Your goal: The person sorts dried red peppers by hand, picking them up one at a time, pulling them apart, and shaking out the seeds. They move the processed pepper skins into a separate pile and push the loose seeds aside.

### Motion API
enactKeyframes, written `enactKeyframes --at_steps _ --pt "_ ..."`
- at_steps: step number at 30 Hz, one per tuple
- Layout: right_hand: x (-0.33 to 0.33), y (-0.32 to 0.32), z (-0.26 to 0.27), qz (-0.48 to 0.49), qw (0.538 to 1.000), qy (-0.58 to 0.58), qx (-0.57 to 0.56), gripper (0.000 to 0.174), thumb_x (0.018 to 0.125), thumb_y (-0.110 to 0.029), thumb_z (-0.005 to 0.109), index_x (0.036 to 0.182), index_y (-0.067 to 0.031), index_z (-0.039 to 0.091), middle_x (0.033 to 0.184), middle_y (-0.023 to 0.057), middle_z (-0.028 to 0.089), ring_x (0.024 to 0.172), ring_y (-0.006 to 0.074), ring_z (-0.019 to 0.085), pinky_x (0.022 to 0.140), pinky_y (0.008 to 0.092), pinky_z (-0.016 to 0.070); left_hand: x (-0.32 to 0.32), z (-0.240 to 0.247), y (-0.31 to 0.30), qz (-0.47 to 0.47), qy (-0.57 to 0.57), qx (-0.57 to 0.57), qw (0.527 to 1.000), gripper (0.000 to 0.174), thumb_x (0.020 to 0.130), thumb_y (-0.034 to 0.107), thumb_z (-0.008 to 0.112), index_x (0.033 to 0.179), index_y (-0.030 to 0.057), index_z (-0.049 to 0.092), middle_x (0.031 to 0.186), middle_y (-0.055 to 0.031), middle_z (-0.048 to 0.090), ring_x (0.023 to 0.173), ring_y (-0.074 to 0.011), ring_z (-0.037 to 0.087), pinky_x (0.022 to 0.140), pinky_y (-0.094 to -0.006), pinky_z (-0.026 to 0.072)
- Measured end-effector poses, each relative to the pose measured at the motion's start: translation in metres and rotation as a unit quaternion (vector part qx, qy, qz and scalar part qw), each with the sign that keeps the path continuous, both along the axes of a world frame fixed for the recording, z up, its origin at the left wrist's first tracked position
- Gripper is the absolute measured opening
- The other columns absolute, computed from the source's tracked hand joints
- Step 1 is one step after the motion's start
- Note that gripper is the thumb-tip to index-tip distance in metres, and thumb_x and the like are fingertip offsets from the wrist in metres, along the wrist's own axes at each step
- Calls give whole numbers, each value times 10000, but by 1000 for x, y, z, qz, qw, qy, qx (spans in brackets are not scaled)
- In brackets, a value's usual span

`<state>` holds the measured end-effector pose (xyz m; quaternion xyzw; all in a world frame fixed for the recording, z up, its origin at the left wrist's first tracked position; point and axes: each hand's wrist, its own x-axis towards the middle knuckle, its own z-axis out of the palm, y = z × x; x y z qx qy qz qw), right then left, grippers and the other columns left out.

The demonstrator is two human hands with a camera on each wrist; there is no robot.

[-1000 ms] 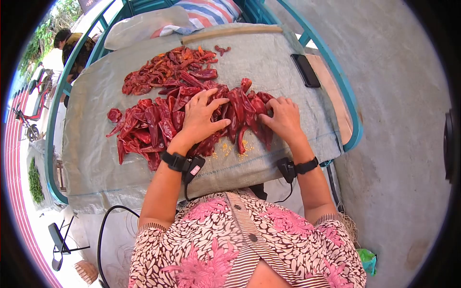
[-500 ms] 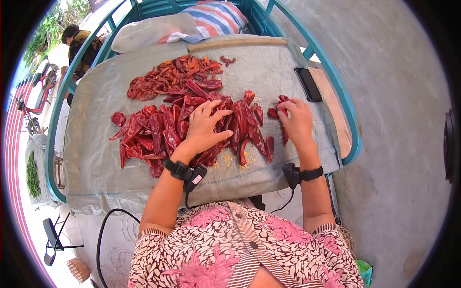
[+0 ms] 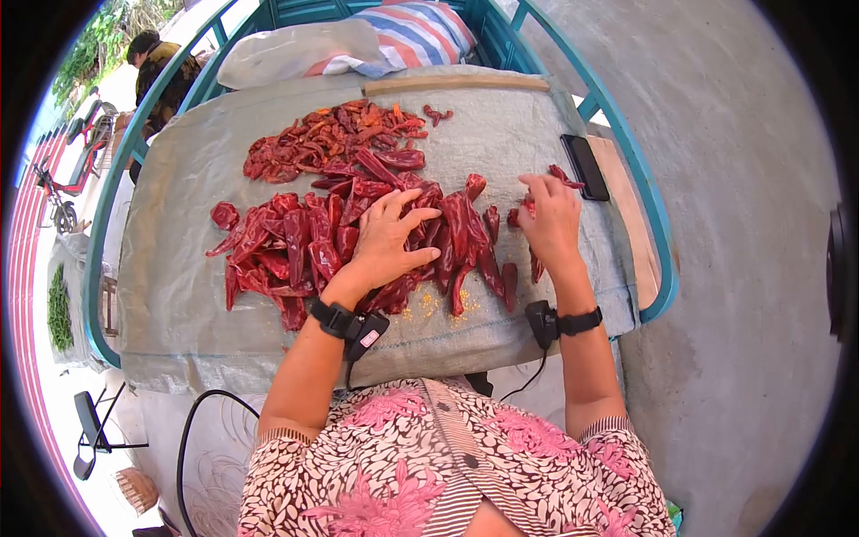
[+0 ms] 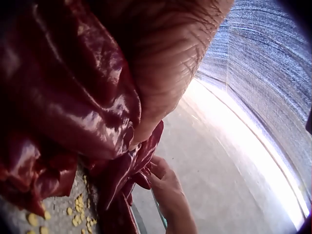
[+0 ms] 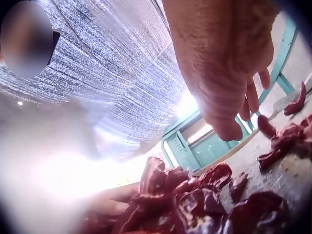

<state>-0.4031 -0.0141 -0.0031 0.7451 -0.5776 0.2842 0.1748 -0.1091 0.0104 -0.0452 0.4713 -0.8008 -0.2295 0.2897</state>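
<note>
Dried red chili peppers (image 3: 300, 237) lie in a broad heap on the cloth-covered cart top. My left hand (image 3: 386, 242) rests on the heap's right part, fingers spread and thumb apart. In the left wrist view, a large glossy pepper (image 4: 92, 92) sits close beside that hand. To the right of the heap is my right hand (image 3: 553, 224), its fingers straight with nothing gripped in the right wrist view. Just past its fingertips, near the phone, is a single chili pepper (image 3: 564, 176). A few more peppers (image 5: 285, 139) lie beside this hand, partly hidden by it in the head view.
Behind the heap lies a pile of smaller, broken chilies (image 3: 331, 139). A phone (image 3: 585, 167) lies near the cart's teal side rail (image 3: 640, 197). Yellow seeds (image 3: 429, 304) are scattered in front. A striped sack (image 3: 420, 40) is at the back, and another person (image 3: 165, 80) is at far left.
My right hand left the heap's right edge with peppers and moved right; one chili is now separate, beyond its fingertips near the phone. My left hand stays on the heap.
</note>
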Motion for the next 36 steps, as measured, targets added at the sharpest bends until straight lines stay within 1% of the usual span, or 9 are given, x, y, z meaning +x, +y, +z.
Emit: enactKeyframes --at_steps 6,12,13,16,19,29,32,33,36 --pt "19 18 -16 33 983 82 161 301 833 -176 734 1134 -200 726 928 38 710 999 256 647 1031 478 383 0 2 0 0 9 9 1000 602 794 383 834 1357 259 661 1592 -75 415 1512 -360 287 1224 -552 231" --pt "6 2 -9 -44 997 28 56 249 830 -137 699 1069 -203 723 973 47 694 982 264 636 1042 520 377 0 -1 -1 -1 11 9 1000 596 799 386 832 1356 260 660 1597 -73 413 1514 -357 286 1223 -551 232" --pt "11 2 2 -52 996 23 73 288 835 -93 679 1101 -196 720 1104 82 693 1060 281 632 1051 514 406 1 -2 -1 -1 13 8 1000 594 800 385 831 1355 261 660 1597 -72 413 1513 -356 287 1223 -551 233" --pt "21 -17 -13 47 990 -42 125 327 831 -48 668 1134 -166 703 1199 116 678 1146 305 612 1025 487 451 1 -3 -1 -2 12 4 1000 593 801 381 830 1356 262 659 1593 -72 418 1509 -356 291 1220 -550 236" --pt "34 -20 -18 117 983 82 119 417 802 -24 716 1196 -156 681 1330 129 620 1222 351 586 1015 464 498 0 -4 -4 -3 15 -4 1000 592 802 376 827 1359 265 659 1586 -71 426 1504 -357 296 1218 -547 239" --pt "-7 -29 0 15 998 55 -18 180 812 -111 697 988 -149 685 950 45 682 998 301 624 887 437 470 1 -3 -4 -6 13 4 1000 593 828 350 820 1386 250 644 1585 -64 412 1490 -340 303 1226 -516 229" --pt "6 -8 10 -7 998 -66 16 211 855 -191 734 1043 -108 688 920 76 704 898 323 666 796 442 519 2 -3 -4 -6 7 3 1000 598 825 343 825 1387 249 644 1590 -62 405 1491 -338 302 1226 -516 229" --pt "16 4 11 46 960 -225 160 329 865 -250 779 1120 -68 678 857 117 719 796 346 694 718 447 548 2 -1 -3 -4 3 10 1000 595 831 358 820 1388 251 644 1595 -61 398 1492 -337 301 1226 -516 229" --pt "49 39 18 57 940 -200 270 365 845 -209 800 1159 -69 677 813 147 720 771 340 716 722 430 560 1 -4 -4 0 3 -4 1000 599 833 387 815 1387 234 645 1596 -66 401 1490 -339 303 1225 -516 232"
